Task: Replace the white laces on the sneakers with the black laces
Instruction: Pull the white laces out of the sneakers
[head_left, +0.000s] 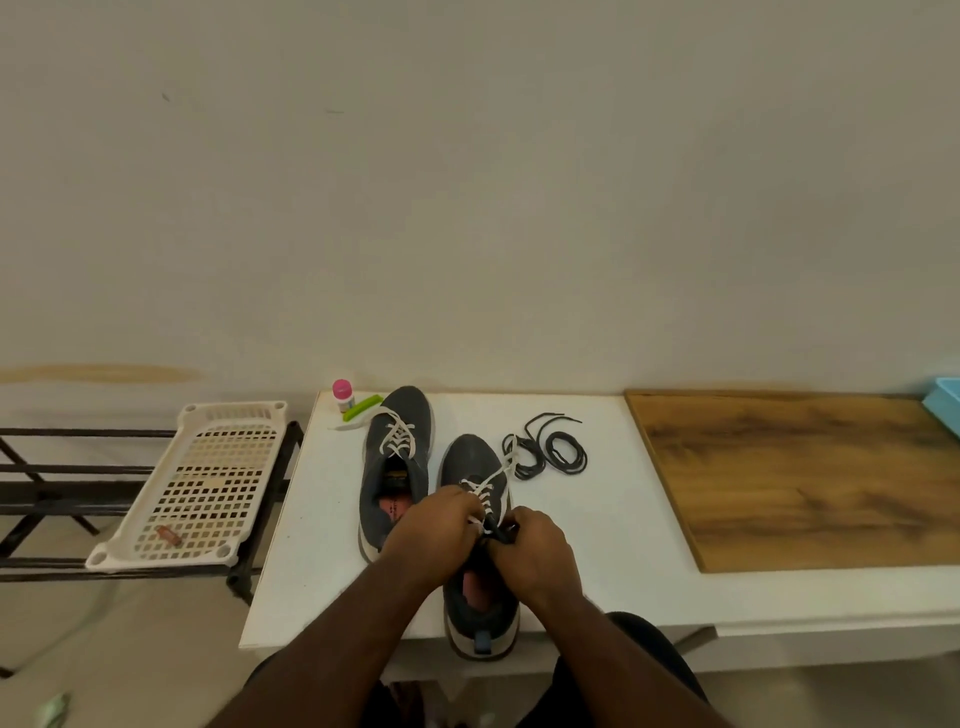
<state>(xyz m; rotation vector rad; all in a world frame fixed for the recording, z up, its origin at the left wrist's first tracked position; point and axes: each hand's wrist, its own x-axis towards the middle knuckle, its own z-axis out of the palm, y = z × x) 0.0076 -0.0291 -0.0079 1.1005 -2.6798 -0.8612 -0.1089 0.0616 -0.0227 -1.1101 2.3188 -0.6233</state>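
Your left hand (431, 525) is curled down over the near sneaker (480, 545), its fingertips pinching the white lace (485, 493) at the lowest crossings by the tongue. Your right hand (535, 551) is curled as well, thumb and fingers clamped on the dark tongue or eyelet edge just beside that lace; which of the two you cannot tell, since the fingers cover it. Both forearms rise from 6 o'clock and converge over the shoe's throat, knuckles up, the two hands almost touching.

The near sneaker sits on the white table (597, 545) with its long axis running 6 to 12 o'clock, heel overhanging the near edge toward you, toe pointing away. Its white lace trails off toward 1 o'clock, the loose end lying across the black laces (550, 449), which lie coiled on the table at 1 o'clock from the shoe, close to its toe.

The second sneaker (397, 462) lies just beside the first at 10 o'clock, parallel to it, toe away, still threaded in white with one end stretched out toward 10 o'clock. Past its toe stand a pink-capped bottle (343, 395) and a green stick (363, 407). A wooden board (795, 478) lies at 3 o'clock, a white perforated tray (208, 483) on a dark rack at 9 o'clock.
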